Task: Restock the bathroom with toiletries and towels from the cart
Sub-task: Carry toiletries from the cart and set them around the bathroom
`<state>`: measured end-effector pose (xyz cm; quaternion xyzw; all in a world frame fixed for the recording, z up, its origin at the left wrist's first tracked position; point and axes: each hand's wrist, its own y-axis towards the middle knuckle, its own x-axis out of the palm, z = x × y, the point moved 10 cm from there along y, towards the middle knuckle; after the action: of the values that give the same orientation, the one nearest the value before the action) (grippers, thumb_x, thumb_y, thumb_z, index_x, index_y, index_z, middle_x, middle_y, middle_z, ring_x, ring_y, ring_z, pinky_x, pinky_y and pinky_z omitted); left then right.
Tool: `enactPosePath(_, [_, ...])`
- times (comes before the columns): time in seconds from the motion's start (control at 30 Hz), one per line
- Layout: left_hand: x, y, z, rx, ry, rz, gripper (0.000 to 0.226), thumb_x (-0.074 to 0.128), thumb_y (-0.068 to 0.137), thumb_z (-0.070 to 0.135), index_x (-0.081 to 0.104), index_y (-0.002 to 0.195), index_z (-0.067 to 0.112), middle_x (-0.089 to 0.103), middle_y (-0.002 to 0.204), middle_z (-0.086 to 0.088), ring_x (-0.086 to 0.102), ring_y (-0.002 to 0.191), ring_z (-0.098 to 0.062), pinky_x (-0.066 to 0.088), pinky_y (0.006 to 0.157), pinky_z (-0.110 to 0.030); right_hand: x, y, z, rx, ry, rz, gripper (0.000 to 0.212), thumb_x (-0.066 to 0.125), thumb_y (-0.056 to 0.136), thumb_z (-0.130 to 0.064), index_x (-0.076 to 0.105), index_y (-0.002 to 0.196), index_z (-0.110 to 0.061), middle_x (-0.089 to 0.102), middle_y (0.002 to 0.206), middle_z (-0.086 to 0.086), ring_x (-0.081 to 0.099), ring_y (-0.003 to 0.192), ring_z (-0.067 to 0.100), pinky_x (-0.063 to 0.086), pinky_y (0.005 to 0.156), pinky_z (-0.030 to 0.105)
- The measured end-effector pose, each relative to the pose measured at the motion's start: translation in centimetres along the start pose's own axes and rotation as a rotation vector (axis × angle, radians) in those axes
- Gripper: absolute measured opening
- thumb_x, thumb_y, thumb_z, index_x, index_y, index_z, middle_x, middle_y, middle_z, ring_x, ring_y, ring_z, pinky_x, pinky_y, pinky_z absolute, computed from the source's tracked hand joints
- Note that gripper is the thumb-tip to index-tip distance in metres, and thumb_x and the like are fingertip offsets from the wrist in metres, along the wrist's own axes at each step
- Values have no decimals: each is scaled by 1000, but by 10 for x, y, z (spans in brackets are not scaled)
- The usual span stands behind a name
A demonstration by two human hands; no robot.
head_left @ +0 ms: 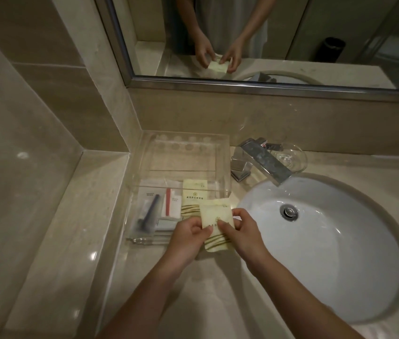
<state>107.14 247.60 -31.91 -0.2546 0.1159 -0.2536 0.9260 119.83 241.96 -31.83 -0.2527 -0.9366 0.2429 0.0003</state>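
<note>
Pale yellow paper sachet (214, 214) was pinched by its sides between left hand (189, 237) and right hand (241, 232), top half left poking out

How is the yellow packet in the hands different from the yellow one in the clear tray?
The held packet is pinched by the left hand and right hand and tilted; the tray packet lies flat and straight in the clear tray. The held packet overlaps the tray packet's lower corner. Both are pale yellow with a flower mark and wavy stripes.
</note>
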Motion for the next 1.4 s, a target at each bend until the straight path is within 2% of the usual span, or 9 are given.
enactPosePath(0.13, [-18, 11, -9, -63, 11, 75, 7, 59, 88, 11, 66, 86, 12, 72, 91, -10, 70, 81, -21, 57, 76, -35, 2, -6, -17, -294, -351, 35, 50, 69, 81, -16, 46, 124, -25, 49, 118, -8, 56, 86, 5, 48, 74, 18])
enactPosePath(0.23, [-27, 24, -12, -89, 51, 82, 7, 62, 87, 14, 66, 81, 13, 72, 88, -11, 69, 82, -26, 56, 80, -42, 15, -20, -32, -606, -707, -44, 45, 62, 82, -36, 55, 125, -26, 40, 136, -7, 52, 102, 6, 46, 81, 20])
enactPosePath(0.3, [-28, 33, -11, -93, 110, 66, 9, 62, 87, 16, 67, 81, 11, 71, 86, -10, 67, 81, -25, 55, 77, -37, 24, -26, -38, -791, -953, -50, 39, 57, 80, -44, 62, 114, -27, 51, 133, -3, 58, 98, 13, 51, 69, 25])
enactPosePath(0.43, [-21, 46, -6, -81, 160, 10, 15, 63, 86, 17, 69, 86, 3, 69, 89, -12, 64, 82, -23, 52, 75, -33, 35, -24, -46, -1008, -1151, -20, 20, 59, 81, -30, 71, 97, -26, 70, 109, -3, 67, 73, 18, 52, 50, 25])
enactPosePath(0.57, [-16, 56, -4, -54, 201, -13, 18, 60, 89, 19, 64, 73, 12, 62, 72, -3, 57, 66, -14, 44, 59, -22, 35, -12, -44, -1076, -1175, -26, 14, 64, 81, -19, 73, 92, -23, 73, 96, -6, 67, 60, 17, 50, 40, 28])
enactPosePath(0.73, [-23, 59, 12, 206, 494, 108, 19, 48, 94, 19, 64, 98, 9, 66, 102, -4, 60, 89, -13, 43, 65, -12, 32, 4, -40, -1090, -1244, -6, 19, 80, 67, -12, 72, 83, -19, 74, 87, -5, 60, 51, 16, 45, 36, 26])
enactPosePath(0.87, [-21, 48, 20, 472, 971, 107, 34, 41, 97, 24, 52, 129, 20, 46, 139, 2, 37, 129, -15, 32, 104, -28, 36, 17, -33, -1041, -1403, 42, 16, 81, 64, -14, 67, 68, -21, 68, 67, -7, 49, 46, 14, 35, 36, 21])
enactPosePath(1.0, [-19, 52, -2, 411, 1169, -16, 50, 31, 99, 35, 19, 147, 29, 10, 157, 6, 5, 145, -12, 10, 116, -35, 47, 28, -28, -961, -1495, 55, 25, 84, 53, -12, 62, 58, -21, 60, 55, -6, 47, 46, 15, 33, 36, 22])
enactPosePath(1.4, [-16, 55, -8, 381, 1247, -27, 54, 27, 98, 44, 5, 146, 38, 3, 158, 4, -1, 145, -16, 5, 118, -40, 61, 44, -38, -835, -1596, 73, 30, 85, 38, -9, 57, 46, -17, 54, 45, -2, 50, 42, 17, 28, 37, 19])
